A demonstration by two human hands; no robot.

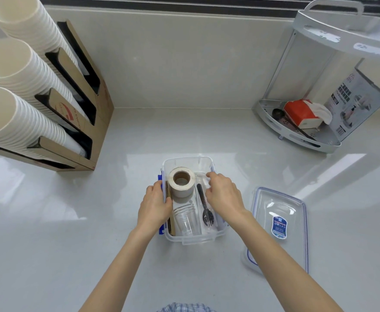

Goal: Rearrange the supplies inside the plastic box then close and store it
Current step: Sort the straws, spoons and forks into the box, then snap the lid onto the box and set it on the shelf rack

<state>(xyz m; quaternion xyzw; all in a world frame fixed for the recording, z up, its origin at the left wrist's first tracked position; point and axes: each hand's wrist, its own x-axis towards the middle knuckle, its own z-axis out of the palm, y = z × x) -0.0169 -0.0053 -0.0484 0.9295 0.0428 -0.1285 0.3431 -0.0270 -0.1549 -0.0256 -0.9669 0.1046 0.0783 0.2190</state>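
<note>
A clear plastic box (185, 160) with blue clips stands open on the counter in front of me. Inside it a white tape roll (181, 182) stands on end at the far left, with brown cardboard pieces (170, 224) against the left wall. A stack of clear cups (186, 218) lies at the near left, and a black spoon (203, 206) lies along the right side. My left hand (156, 204) grips the box's left wall. My right hand (221, 193) reaches into the right side, fingers curled around a clear item I cannot make out. The lid (279, 224) lies upside down to the right.
A cardboard holder (87, 122) with three stacks of white paper cups (24, 70) stands at the left. A white corner rack (301, 122) at the back right holds a red tissue pack and a grey box. A tiled wall runs behind the counter.
</note>
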